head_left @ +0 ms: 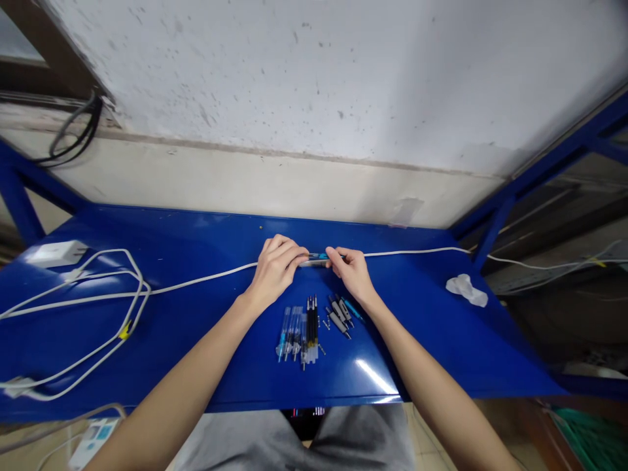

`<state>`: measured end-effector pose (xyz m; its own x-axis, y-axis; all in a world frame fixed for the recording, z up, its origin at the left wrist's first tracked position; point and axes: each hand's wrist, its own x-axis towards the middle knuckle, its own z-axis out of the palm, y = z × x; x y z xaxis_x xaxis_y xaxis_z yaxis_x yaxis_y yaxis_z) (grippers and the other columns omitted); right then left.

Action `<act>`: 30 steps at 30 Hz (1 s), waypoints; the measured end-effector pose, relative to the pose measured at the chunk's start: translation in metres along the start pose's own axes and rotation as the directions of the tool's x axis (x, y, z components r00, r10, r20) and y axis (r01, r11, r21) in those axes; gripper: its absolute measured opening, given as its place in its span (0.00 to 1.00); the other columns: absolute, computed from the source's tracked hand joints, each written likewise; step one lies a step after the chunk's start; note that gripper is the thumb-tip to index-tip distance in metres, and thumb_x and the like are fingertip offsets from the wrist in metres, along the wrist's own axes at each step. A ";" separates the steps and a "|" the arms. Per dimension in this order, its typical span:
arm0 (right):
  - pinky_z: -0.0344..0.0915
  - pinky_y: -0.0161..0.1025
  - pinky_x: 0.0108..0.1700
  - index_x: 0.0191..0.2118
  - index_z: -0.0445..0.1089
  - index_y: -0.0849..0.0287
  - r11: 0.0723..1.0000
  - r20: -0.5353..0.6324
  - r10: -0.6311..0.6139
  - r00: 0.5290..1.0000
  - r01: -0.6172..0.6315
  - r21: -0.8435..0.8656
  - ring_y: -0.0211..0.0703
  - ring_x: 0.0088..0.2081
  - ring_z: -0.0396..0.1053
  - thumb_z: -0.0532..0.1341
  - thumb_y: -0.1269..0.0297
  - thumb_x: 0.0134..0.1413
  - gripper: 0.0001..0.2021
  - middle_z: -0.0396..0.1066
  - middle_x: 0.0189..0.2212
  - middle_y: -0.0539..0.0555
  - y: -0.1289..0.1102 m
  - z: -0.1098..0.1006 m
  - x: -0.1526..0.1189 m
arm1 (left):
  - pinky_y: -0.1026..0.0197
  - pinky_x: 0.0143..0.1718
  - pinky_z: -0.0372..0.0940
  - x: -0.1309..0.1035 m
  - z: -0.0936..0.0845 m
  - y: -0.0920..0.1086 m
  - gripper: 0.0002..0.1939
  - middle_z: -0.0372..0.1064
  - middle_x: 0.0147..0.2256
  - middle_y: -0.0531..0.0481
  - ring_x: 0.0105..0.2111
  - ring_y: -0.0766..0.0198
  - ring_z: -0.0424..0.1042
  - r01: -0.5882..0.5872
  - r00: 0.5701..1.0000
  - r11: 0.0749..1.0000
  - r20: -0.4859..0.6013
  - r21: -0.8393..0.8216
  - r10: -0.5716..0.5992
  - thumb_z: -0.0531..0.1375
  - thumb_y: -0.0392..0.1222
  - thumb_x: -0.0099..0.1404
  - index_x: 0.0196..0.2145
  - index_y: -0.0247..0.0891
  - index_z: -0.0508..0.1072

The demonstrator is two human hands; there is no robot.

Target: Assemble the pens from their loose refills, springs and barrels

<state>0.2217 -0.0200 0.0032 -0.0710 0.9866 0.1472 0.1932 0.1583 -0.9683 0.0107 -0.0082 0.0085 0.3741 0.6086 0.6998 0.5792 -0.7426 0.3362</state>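
A blue and dark pen (321,256) lies level between my hands above the back half of the blue table. My left hand (279,267) pinches its left end, and my right hand (349,268) has thumb and fingers closed on its right end. Just below it, a greyish pen-like piece (314,263) shows partly between the hands. Closer to me, several clear pen barrels (294,327) lie side by side, with black ink refills (312,320) to their right. Small springs (327,322) are scattered near several grey pen grip sections (339,314) and a blue one (353,309).
A white cable (196,283) runs across the blue table (206,366), passing behind my hands, and loops at the left near a white box-shaped adapter (57,254). Crumpled white plastic (466,290) lies at the right. Blue frame posts (495,226) and a wall (275,183) bound the table.
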 end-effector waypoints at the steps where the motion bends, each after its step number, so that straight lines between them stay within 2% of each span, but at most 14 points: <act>1: 0.47 0.37 0.23 0.21 0.67 0.58 1.000 0.013 0.022 1.000 -0.022 0.001 0.34 0.19 0.50 0.60 0.40 0.62 0.28 0.55 0.15 0.45 0.000 0.000 -0.001 | 0.52 0.44 0.59 0.000 0.000 0.001 0.07 0.78 0.36 0.49 0.41 0.57 0.68 -0.009 1.000 1.000 -0.012 -0.001 0.009 0.59 0.39 0.74 0.41 0.39 0.77; 3: 0.45 0.37 0.23 0.19 0.64 0.58 0.999 0.035 0.050 0.998 -0.050 0.011 0.33 0.18 0.48 0.59 0.39 0.63 0.30 0.53 0.13 0.45 0.000 0.001 -0.001 | 0.52 0.45 0.59 0.001 0.000 0.001 0.07 0.78 0.37 0.49 0.42 0.57 0.68 -0.023 0.999 1.000 -0.032 -0.001 0.023 0.59 0.39 0.74 0.40 0.39 0.77; 6: 0.50 0.36 0.23 0.24 0.68 0.58 0.999 0.019 0.011 1.000 -0.012 0.040 0.34 0.19 0.54 0.60 0.41 0.63 0.26 0.60 0.16 0.46 -0.001 0.001 -0.001 | 0.52 0.46 0.60 0.001 -0.001 0.001 0.07 0.78 0.38 0.49 0.43 0.57 0.68 0.003 1.000 1.000 -0.025 -0.007 -0.003 0.59 0.41 0.74 0.42 0.39 0.78; 9: 0.54 0.36 0.25 0.35 0.73 0.58 0.996 -0.027 -0.044 0.999 0.046 0.071 0.36 0.21 0.59 0.64 0.46 0.60 0.18 0.65 0.20 0.47 -0.002 0.001 0.001 | 0.53 0.45 0.60 0.001 0.000 -0.001 0.10 0.77 0.38 0.48 0.43 0.57 0.68 0.059 0.996 0.998 0.066 0.003 -0.059 0.58 0.44 0.75 0.44 0.39 0.77; 11: 0.54 0.36 0.26 0.38 0.74 0.58 0.996 -0.043 -0.053 0.998 0.056 0.066 0.37 0.21 0.59 0.65 0.47 0.59 0.17 0.64 0.20 0.46 -0.001 0.001 0.002 | 0.53 0.44 0.59 0.000 0.001 -0.004 0.10 0.77 0.37 0.49 0.42 0.57 0.68 0.082 0.990 0.997 0.118 0.002 -0.082 0.57 0.45 0.75 0.42 0.39 0.77; 16: 0.55 0.36 0.27 0.33 0.73 0.58 0.997 -0.026 -0.070 0.997 0.070 -0.025 0.37 0.23 0.60 0.64 0.49 0.61 0.16 0.64 0.21 0.47 -0.002 0.000 0.000 | 0.53 0.42 0.57 -0.003 0.003 -0.008 0.11 0.78 0.35 0.50 0.39 0.58 0.68 0.108 0.989 0.994 0.106 -0.007 -0.106 0.57 0.43 0.75 0.39 0.39 0.77; 20: 0.52 0.36 0.27 0.33 0.73 0.59 0.993 0.022 -0.077 0.997 0.078 -0.092 0.36 0.23 0.57 0.63 0.50 0.62 0.16 0.65 0.23 0.48 -0.005 -0.003 -0.001 | 0.52 0.41 0.57 -0.002 0.003 -0.008 0.12 0.77 0.34 0.49 0.39 0.57 0.68 0.109 0.990 0.994 0.090 -0.016 -0.107 0.57 0.44 0.75 0.37 0.39 0.78; 25: 0.53 0.37 0.29 0.32 0.74 0.59 0.981 0.067 -0.104 0.992 0.113 -0.155 0.38 0.26 0.59 0.61 0.49 0.64 0.18 0.68 0.26 0.50 -0.010 -0.007 0.000 | 0.52 0.40 0.57 -0.001 0.002 -0.007 0.12 0.77 0.32 0.49 0.38 0.56 0.67 0.095 0.993 0.995 0.075 -0.029 -0.092 0.57 0.44 0.75 0.37 0.39 0.78; 30: 0.49 0.37 0.28 0.29 0.72 0.58 0.964 0.082 -0.120 0.989 0.136 -0.229 0.37 0.25 0.54 0.58 0.47 0.66 0.21 0.63 0.23 0.48 -0.011 -0.007 -0.002 | 0.51 0.40 0.57 -0.001 0.001 -0.008 0.13 0.77 0.32 0.49 0.37 0.56 0.66 0.082 0.993 0.997 0.084 -0.016 -0.080 0.56 0.43 0.75 0.36 0.39 0.78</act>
<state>0.2263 -0.0231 0.0145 -0.1736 0.9538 0.2451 0.4006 0.2957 -0.8672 0.0060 -0.0027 0.0044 0.3860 0.6877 0.6149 0.5964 -0.6946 0.4024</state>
